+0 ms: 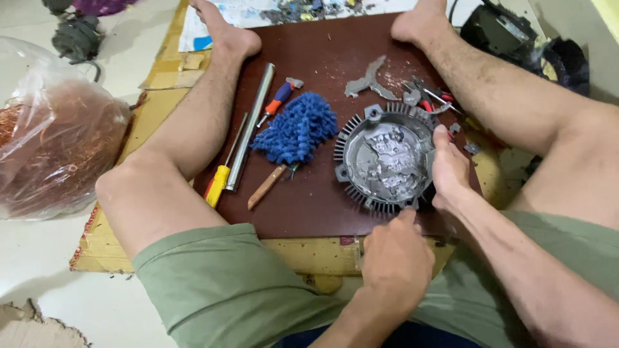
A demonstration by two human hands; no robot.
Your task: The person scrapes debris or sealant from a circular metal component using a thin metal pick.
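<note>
While both hands work the finned metal motor housing [387, 161], it lies flat on the dark brown board [322, 200], right of centre, between the person's outstretched legs. Right hand [449, 171] is clamped on the housing's right rim, thumb over the fins. Left hand [394, 258] sits at the near edge, fingers curled, fingertip touching the lower fins; can't tell if it grips anything.

Risks, as I judge them:
- Housing is only pinned on one side. A push from the left hand could spin or skid it on the smooth board.
- Fin edges look thin and sharp; a slip puts fingers straight onto them.
- Grey debris inside the dish and on the board could scatter toward the bare legs.
- Pliers [425, 96] and a broken grey metal piece [369, 80] lie just beyond the housing; a shove would knock into them.

Orientation: housing is round, so no real long axis in plan. Its open, dished face points up at the camera; its axis runs vertical, out of the board. Mounting ears stick out at several points of the rim.

Left of it: blue chenille duster [296, 129], wooden-handled tool [265, 187], steel tube [250, 125], yellow-handled screwdriver [219, 180], red-and-blue screwdriver [277, 100]. All well apart from the hands. Bag of copper wire [58, 148] is on the floor far left.
</note>
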